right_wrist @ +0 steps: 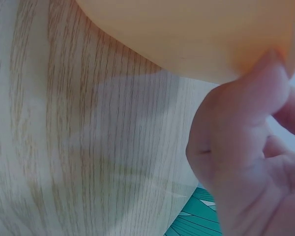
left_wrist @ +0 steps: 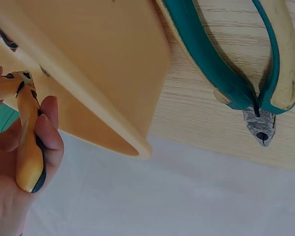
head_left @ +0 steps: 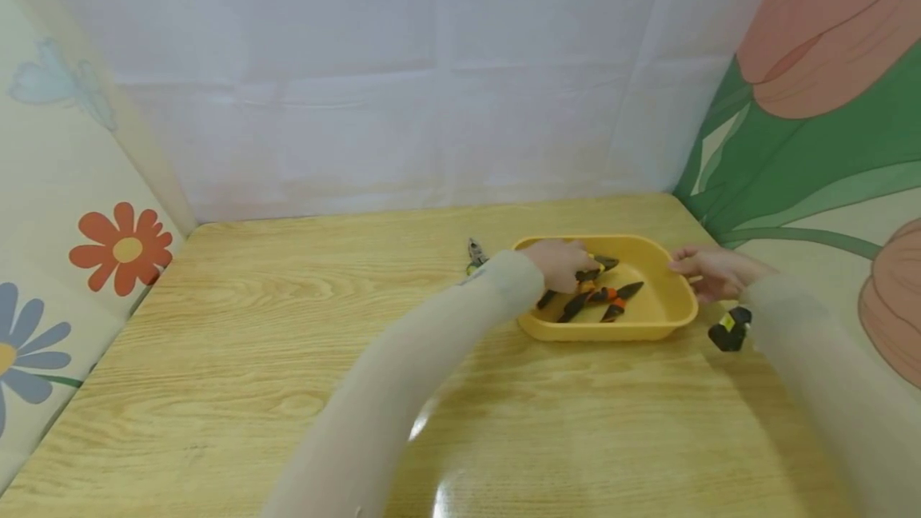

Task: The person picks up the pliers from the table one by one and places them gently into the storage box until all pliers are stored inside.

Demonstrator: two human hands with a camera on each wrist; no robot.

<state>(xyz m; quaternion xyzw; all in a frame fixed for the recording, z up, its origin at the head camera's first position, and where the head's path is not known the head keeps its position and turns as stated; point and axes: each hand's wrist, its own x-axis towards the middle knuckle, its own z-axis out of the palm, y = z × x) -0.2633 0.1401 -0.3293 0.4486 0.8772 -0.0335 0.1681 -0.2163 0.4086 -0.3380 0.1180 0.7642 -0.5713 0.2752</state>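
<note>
My left hand (head_left: 561, 264) reaches into the left part of a yellow plastic tray (head_left: 679, 318) and grips a pair of pliers (left_wrist: 30, 147) by a yellow-and-black handle. Several other pliers (head_left: 620, 306) with orange-and-black handles lie on the tray floor, partly covered by this hand. At the tray's right end, my right hand (head_left: 714, 270) pinches the rim; its thumb lies against the wall (right_wrist: 196, 39) in the right wrist view. Just outside the tray's left end is a pair of pliers (left_wrist: 260, 125) with teal-and-cream handles, mostly hidden behind the left sleeve in the head view.
The tray stands on a wood-grain table (head_left: 237, 358), towards its back right. White cloth (head_left: 396, 102) hangs behind, and flower-printed panels (head_left: 806, 158) rise at both sides. A small black block (head_left: 730, 329) with a yellow mark shows beside the right wrist.
</note>
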